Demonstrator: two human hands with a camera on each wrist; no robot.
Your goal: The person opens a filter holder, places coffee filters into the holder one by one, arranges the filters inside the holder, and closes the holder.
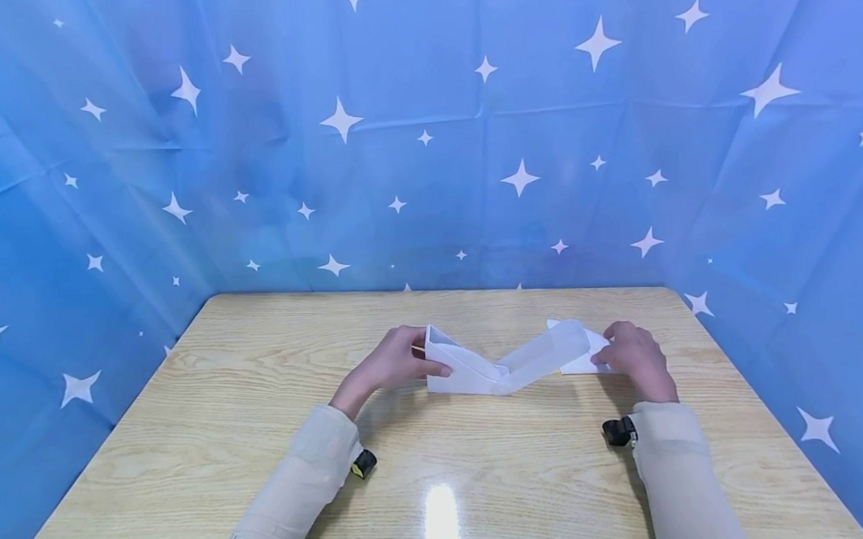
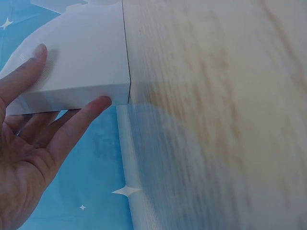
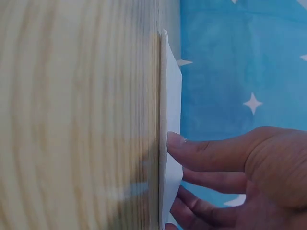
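A white box (image 1: 462, 371) with a slanted open top stands on the table, and a translucent flap (image 1: 546, 353) angles up from its right end. My left hand (image 1: 399, 357) grips the box's left end. In the left wrist view, the thumb of my left hand (image 2: 53, 139) lies against one broad side of the white box (image 2: 86, 52), with fingers along its end. To the right, a flat white piece (image 1: 586, 365) lies on the table, partly behind the flap. My right hand (image 1: 632, 357) pinches its right end; the right wrist view shows the thumb on the edge of the white piece (image 3: 171, 105).
The wood-grain table (image 1: 261, 376) reaches back to a blue curtain (image 1: 428, 204) with white stars, which also runs along both sides. Small black devices (image 1: 618, 431) are strapped at both wrists. A bright reflection shows on the table near the front.
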